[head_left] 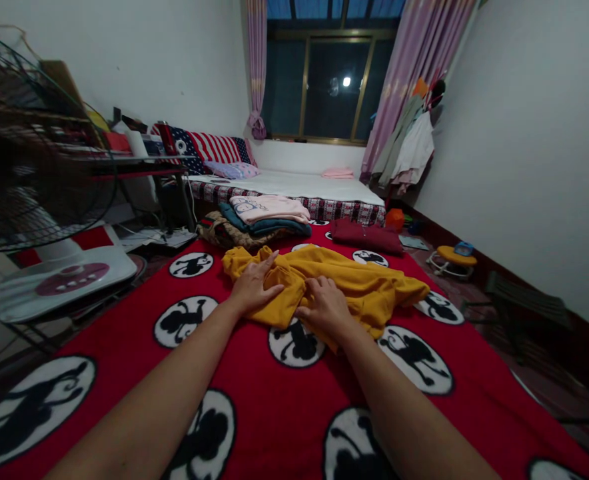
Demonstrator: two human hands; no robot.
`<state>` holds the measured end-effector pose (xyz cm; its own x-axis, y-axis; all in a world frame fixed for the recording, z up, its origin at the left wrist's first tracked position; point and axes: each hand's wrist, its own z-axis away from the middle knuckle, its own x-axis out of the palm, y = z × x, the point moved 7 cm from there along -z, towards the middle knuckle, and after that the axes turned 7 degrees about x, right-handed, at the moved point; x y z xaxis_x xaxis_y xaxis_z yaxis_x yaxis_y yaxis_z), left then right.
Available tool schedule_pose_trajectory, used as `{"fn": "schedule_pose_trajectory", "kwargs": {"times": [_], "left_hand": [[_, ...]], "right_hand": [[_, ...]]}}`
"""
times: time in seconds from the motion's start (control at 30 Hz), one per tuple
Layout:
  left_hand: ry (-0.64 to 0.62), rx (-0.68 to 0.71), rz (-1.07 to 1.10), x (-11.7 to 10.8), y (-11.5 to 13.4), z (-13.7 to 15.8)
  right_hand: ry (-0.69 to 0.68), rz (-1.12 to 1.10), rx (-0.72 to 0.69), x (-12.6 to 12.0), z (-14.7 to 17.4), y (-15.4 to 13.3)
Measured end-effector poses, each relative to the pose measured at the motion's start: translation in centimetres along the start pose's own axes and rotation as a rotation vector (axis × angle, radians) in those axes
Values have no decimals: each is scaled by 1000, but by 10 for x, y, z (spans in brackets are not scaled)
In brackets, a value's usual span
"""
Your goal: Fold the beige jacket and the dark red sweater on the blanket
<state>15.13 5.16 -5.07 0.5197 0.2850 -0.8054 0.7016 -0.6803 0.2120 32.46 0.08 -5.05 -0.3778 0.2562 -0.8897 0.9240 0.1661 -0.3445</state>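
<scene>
A mustard-yellow garment (354, 277), rumpled and partly folded over on its left side, lies across the red blanket (254, 387). My left hand (254, 285) rests on the garment's left part, palm down, thumb and fingers apart. Close to the garment's middle, my right hand (328, 308) has its fingers curled onto the cloth beside the folded flap, with the thumb toward the left. Behind the garment sits a stack of folded clothes, a pink top (274, 209) uppermost over a teal piece (254, 223) and a brown patterned one (224, 230). A folded maroon garment (367, 237) lies to its right.
At left, a fan (29, 193) stands by a cluttered desk (144, 160). A second bed (294, 180) runs beneath the window. Clothes (414, 150) hang at the right wall, with a yellow round stool (455, 257) and a dark folding stool (524, 300) below.
</scene>
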Motion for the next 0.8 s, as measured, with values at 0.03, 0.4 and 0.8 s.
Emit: {"fn": "schedule_pose_trajectory", "kwargs": {"times": [0.03, 0.4, 0.8], "left_hand": [[-22, -25, -4, 4, -2, 0], [-122, 3, -68, -7, 19, 5], [-831, 138, 510, -53, 109, 50]], "right_hand": [[7, 35, 10, 3, 2, -1], [115, -246, -85, 6, 11, 10], [-493, -481, -60, -34, 76, 10]]}}
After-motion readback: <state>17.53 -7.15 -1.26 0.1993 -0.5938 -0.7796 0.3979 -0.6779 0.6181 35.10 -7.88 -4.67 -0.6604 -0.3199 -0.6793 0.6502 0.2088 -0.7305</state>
